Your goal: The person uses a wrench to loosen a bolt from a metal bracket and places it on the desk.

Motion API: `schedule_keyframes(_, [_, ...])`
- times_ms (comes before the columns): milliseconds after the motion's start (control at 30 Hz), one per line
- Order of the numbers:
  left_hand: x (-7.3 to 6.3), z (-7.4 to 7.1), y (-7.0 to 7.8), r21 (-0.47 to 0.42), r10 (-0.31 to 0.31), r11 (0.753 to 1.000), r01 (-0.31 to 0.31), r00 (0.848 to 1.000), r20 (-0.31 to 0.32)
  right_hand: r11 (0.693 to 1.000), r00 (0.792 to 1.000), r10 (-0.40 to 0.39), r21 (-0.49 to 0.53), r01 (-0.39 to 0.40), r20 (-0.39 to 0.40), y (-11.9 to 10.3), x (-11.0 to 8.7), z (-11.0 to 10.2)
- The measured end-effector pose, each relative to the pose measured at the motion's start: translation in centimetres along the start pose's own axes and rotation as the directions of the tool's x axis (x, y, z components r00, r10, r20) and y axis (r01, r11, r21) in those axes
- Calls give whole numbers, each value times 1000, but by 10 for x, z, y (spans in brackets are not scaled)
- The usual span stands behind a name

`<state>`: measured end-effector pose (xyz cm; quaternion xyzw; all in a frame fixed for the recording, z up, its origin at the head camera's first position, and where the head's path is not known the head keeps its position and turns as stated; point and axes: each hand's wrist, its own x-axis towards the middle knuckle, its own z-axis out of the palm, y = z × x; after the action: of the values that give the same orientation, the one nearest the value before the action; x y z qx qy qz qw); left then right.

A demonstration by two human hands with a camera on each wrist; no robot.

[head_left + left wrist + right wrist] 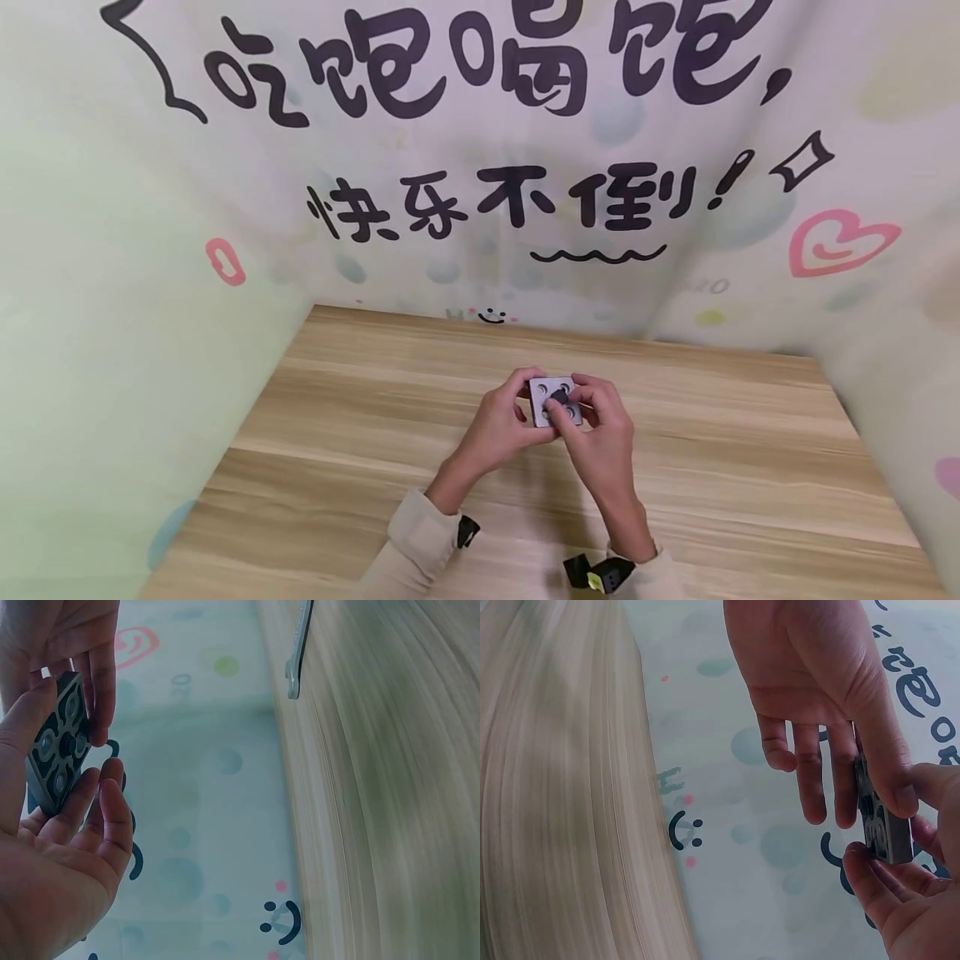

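Over the table, both hands meet at a small square metal plate (553, 383) with round holes near its corners. My left hand (498, 425) grips the plate by its edges. A small black knob (559, 397) stands at the middle of its upper face, and my right hand (607, 442) pinches it between thumb and index finger. The left wrist view shows the plate's ribbed underside (67, 742), dark, with round bosses and a dark round centre. From the right wrist view, the plate (898, 838) appears almost edge-on beside the right thumb (905, 799); the knob is hidden there.
Below the hands lies a wood-grain table (360, 400). A printed cloth wall (450, 283) with black lettering rises behind it, and pale walls flank both sides. Black wrist devices (600, 573) sit at the cuffs. A slim grey piece (298, 660) enters the left wrist view from above.
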<state>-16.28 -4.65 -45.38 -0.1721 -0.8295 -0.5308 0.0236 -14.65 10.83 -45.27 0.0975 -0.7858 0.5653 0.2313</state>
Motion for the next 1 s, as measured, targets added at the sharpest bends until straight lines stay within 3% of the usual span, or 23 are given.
schedule_keyframes(267, [-1, -1, -1, -19, 12, 1000, -12, 1000, 13, 1000, 999, 26, 8, -26, 19, -2, -1, 0])
schedule_keyframes(600, [0, -1, -1, -38, 12, 999, -12, 1000, 13, 1000, 999, -22, -16, 22, 24, -38, 1, -4])
schedule_keyframes(867, [-1, -1, 0, -29, 30, 999, -30, 1000, 7, 1000, 999, -8, -13, 8, 40, -40, 1, -6])
schedule_keyframes(1000, [-1, -2, -1, -42, 26, 999, -26, 1000, 6, 1000, 999, -2, 9, 2, 47, -30, 0, -4])
